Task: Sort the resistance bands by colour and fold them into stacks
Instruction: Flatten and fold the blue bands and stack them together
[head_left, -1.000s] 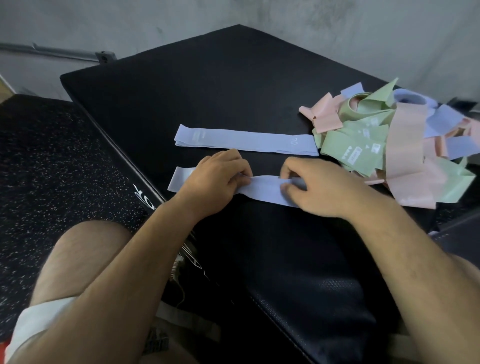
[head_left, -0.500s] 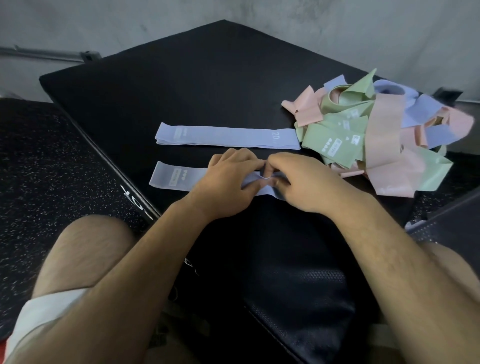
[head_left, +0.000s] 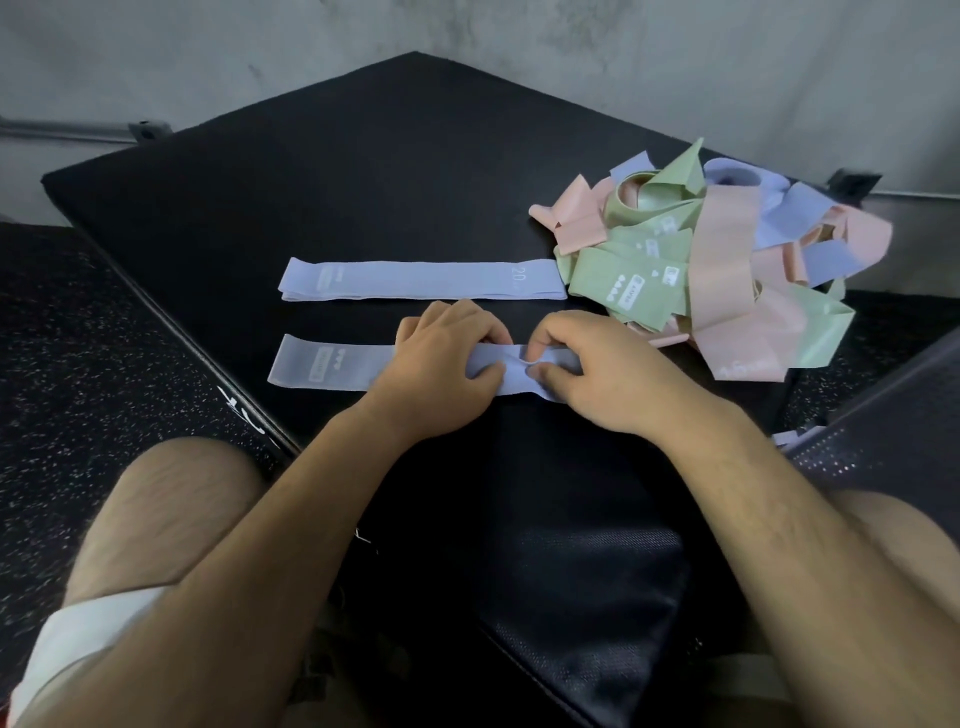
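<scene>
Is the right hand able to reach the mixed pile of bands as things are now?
Probably yes. The pile lies close beside the right hand, with nothing between them. But that hand pinches the near blue band and would have to release it first.

Dim, cool, even light, soft shadows, wide-angle bending at edges, slight motion blur

Left hand (head_left: 441, 358) and right hand (head_left: 587, 364) pinch with curled fingers, nearly touching.
</scene>
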